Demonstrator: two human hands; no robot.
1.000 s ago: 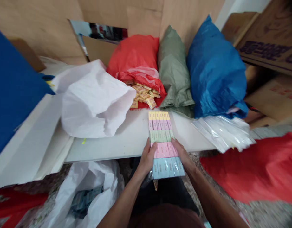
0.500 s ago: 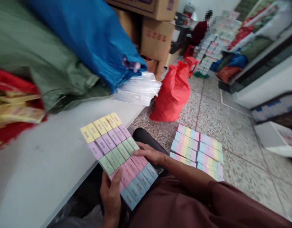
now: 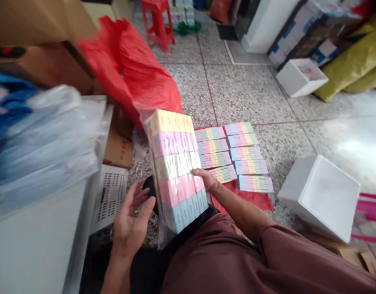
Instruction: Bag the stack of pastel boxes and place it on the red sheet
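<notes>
A block of small boxes in yellow, purple, green, pink and blue rows stands tilted over my lap, wrapped in clear plastic. My right hand grips its right side, thumb on the front face. Just left of the block, my left hand is raised with fingers spread, holding nothing and apart from the plastic. Similar striped stacks lie in two columns on a red sheet on the floor, beyond my right forearm.
White table at left bears clear plastic bags. Beyond the block is a red sack, with a red stool behind. A white foam box sits at right, a smaller one farther back. A perforated crate is beside the table.
The view has swung right. The block now shows inside clear plastic and is tipped more upright. My left hand has let go of it; my right hand still holds it.
</notes>
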